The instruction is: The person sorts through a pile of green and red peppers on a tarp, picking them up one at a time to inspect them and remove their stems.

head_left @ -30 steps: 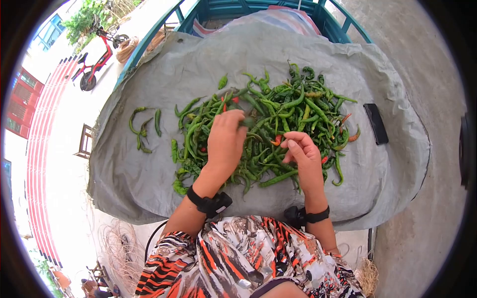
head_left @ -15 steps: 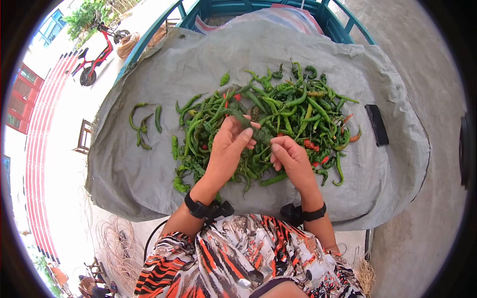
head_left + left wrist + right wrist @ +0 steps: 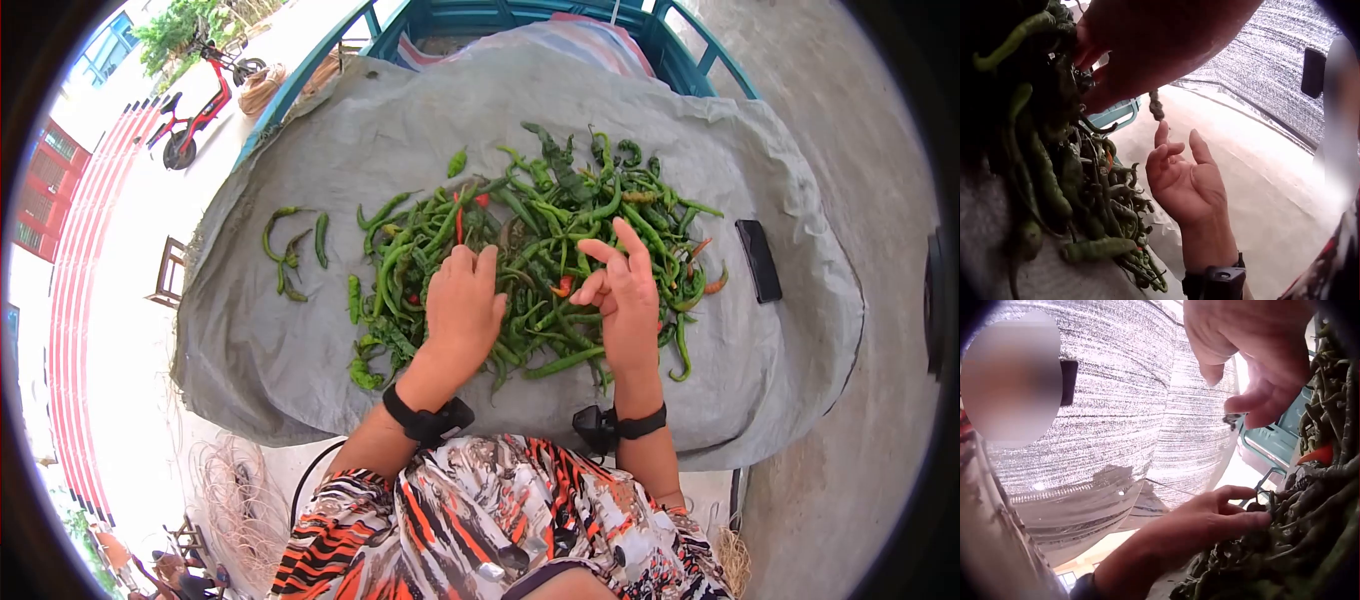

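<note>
Green peppers lie in a heap (image 3: 400,260) in the head view, with a few red ones among them, such as a long red pepper (image 3: 459,218). The left hand (image 3: 462,310) reaches down onto the left middle of the heap, thumb apart from its fingers; its fingertips (image 3: 1254,494) touch peppers in the right wrist view. The right hand (image 3: 628,300) is raised over the heap's right part, fingers spread and nothing in them. Beyond it, a large dark green pepper (image 3: 562,168) shows at the heap's far edge; whether it lies or is airborne, I cannot tell.
A grey sheet (image 3: 290,360) bears the heap. Several peppers (image 3: 321,240) lie apart on the left, and a black phone (image 3: 759,260) rests on the right. A teal cart frame (image 3: 690,75) stands behind, with a red scooter (image 3: 205,110) at the far left.
The dark green pepper that was between both hands has left them and is at the far edge. The right hand has moved right and spread its fingers; the left has come down onto the heap.
</note>
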{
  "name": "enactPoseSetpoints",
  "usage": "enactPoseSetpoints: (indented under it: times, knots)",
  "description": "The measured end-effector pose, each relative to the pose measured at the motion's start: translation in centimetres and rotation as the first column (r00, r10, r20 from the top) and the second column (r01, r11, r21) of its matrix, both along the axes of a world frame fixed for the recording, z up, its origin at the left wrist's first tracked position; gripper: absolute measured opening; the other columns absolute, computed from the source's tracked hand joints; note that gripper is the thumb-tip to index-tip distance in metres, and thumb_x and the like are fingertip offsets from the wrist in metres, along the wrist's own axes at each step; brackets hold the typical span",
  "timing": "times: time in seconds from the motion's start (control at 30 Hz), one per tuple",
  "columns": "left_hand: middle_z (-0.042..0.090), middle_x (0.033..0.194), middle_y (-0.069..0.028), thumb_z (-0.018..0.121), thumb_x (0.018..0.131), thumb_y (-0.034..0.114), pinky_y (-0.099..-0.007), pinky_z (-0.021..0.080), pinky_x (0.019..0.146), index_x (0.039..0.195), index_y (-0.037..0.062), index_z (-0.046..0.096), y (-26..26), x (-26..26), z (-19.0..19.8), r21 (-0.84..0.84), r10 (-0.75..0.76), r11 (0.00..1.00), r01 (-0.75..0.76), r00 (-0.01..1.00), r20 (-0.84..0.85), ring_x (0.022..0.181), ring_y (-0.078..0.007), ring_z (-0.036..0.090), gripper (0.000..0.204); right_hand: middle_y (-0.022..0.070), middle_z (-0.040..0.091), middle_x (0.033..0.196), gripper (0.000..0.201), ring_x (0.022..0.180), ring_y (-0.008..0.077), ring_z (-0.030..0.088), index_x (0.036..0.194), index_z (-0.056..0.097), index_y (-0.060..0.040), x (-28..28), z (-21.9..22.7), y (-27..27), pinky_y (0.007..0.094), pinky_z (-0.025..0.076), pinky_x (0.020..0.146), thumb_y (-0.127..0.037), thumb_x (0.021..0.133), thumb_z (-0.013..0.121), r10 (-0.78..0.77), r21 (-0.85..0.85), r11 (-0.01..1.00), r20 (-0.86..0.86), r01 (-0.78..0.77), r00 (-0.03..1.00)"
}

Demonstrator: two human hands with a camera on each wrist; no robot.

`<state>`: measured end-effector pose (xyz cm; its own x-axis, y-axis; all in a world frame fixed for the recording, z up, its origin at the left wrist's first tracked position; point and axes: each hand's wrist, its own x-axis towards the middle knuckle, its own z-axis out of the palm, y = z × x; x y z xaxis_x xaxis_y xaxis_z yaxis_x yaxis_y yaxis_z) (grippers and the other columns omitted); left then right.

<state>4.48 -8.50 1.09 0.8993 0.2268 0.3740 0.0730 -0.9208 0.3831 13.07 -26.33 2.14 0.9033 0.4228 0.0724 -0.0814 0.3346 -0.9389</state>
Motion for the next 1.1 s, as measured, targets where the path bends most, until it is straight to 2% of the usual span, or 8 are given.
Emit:
enactPoseSetpoints:
  times: [0.1, 0.2, 0.33, 0.5, 0.6, 0.83, 1.0, 1.1]
  knots:
    - [0.052, 0.098, -0.0155, 0.071, 0.076, 0.008, -0.0431, 0.047, 0.073, 0.114, 0.0051, 0.056, 0.5, 0.4, -1.0, -0.067, 0.102, 0.992, -0.104, 0.994, -0.036, 0.086, -0.0345, 0.058, 0.041, 0.0079, 0.063, 0.108, 0.038, 0.071, 0.0076, 0.057, 0.131, 0.048, -0.0031, -0.6, 0.0, -0.2, 0.0221, 0.048, 0.068, -0.017, 0.097, 0.055, -0.037, -0.079, 0.996, -0.08, 0.031, 0.996]
    - [0.055, 0.097, -0.0137, 0.068, 0.079, 0.008, -0.0422, 0.048, 0.069, 0.109, 0.007, 0.057, 0.9, 0.3, -0.7, -0.022, 0.032, 0.999, -0.033, 0.999, -0.025, 0.081, -0.0342, 0.059, 0.032, 0.0047, 0.066, 0.099, 0.027, 0.07, 0.0069, 0.056, 0.122, 0.056, -0.0039, -1.1, -1.2, -0.6, 0.0211, 0.047, 0.067, -0.016, 0.097, 0.055, 0.145, -0.178, 0.97, -0.12, -0.165, 0.982]
    - [0.059, 0.096, -0.012, 0.068, 0.079, 0.006, -0.0391, 0.05, 0.068, 0.11, 0.0077, 0.057, 0.9, 0.1, 0.3, -0.22, 0.007, 0.976, 0.013, 0.996, 0.09, 0.078, -0.0304, 0.061, 0.033, 0.0017, 0.065, 0.092, 0.023, 0.07, 0.0056, 0.055, 0.117, 0.059, -0.0046, -2.0, -1.5, 0.1, 0.0204, 0.046, 0.067, -0.016, 0.096, 0.057, 0.206, -0.185, 0.957, -0.113, -0.224, 0.972]
    - [0.063, 0.1, -0.0098, 0.07, 0.076, 0.004, -0.036, 0.051, 0.067, 0.113, 0.007, 0.057, -0.3, -0.6, 2.3, -0.381, -0.182, 0.89, 0.25, 0.961, 0.206, 0.077, -0.0254, 0.062, 0.039, -0.0004, 0.062, 0.088, 0.024, 0.069, 0.0047, 0.053, 0.117, 0.06, -0.0046, -2.9, 0.2, 0.9, 0.019, 0.044, 0.065, -0.015, 0.095, 0.06, 0.162, -0.112, 0.98, -0.048, -0.167, 0.986]
    - [0.064, 0.101, -0.0084, 0.068, 0.076, 0.003, -0.0348, 0.052, 0.066, 0.117, 0.0075, 0.056, -1.1, -0.9, 2.1, -0.415, -0.29, 0.844, 0.339, 0.94, 0.177, 0.076, -0.0224, 0.062, 0.043, -0.0026, 0.058, 0.081, 0.022, 0.068, 0.0041, 0.051, 0.114, 0.061, -0.0056, -3.0, -0.1, 0.8, 0.0186, 0.042, 0.063, -0.016, 0.095, 0.061, 0.153, -0.141, 0.978, -0.012, -0.154, 0.988]
    - [0.062, 0.103, -0.0086, 0.07, 0.075, 0.0, -0.0319, 0.051, 0.067, 0.114, 0.0064, 0.059, -1.5, -0.9, 2.1, -0.426, -0.333, 0.828, 0.365, 0.931, 0.151, 0.077, -0.0202, 0.06, 0.041, -0.0044, 0.053, 0.074, 0.014, 0.061, 0.0032, 0.048, 0.104, 0.062, -0.005, -3.5, -0.6, 0.1, 0.0186, 0.039, 0.056, -0.016, 0.096, 0.059, 0.103, -0.207, 0.974, 0.038, -0.094, 0.994]
    - [0.057, 0.104, -0.0124, 0.058, 0.08, -0.005, -0.0367, 0.05, 0.073, 0.112, 0.008, 0.06, 1.8, -1.3, 3.2, -0.144, -0.017, 0.989, 0.03, 0.996, 0.088, 0.087, -0.0302, 0.06, 0.035, -0.0027, 0.055, 0.074, 0.015, 0.058, 0.0038, 0.049, 0.105, 0.059, -0.0049, -1.4, -0.7, -1.1, 0.0203, 0.043, 0.056, -0.017, 0.098, 0.055, -0.091, -0.133, 0.987, 0.038, 0.095, 0.995]
    - [0.058, 0.111, -0.0112, 0.052, 0.079, -0.008, -0.041, 0.049, 0.081, 0.107, 0.0074, 0.063, 4.0, -2.1, 2.8, 0.031, -0.031, 0.999, 0.033, 0.999, -0.036, 0.095, -0.0325, 0.058, 0.034, 0.0034, 0.062, 0.086, 0.024, 0.061, 0.0064, 0.052, 0.118, 0.054, -0.0038, -0.4, 0.5, -1.2, 0.0239, 0.05, 0.061, -0.018, 0.099, 0.052, -0.18, 0.063, 0.982, 0.012, 0.179, 0.984]
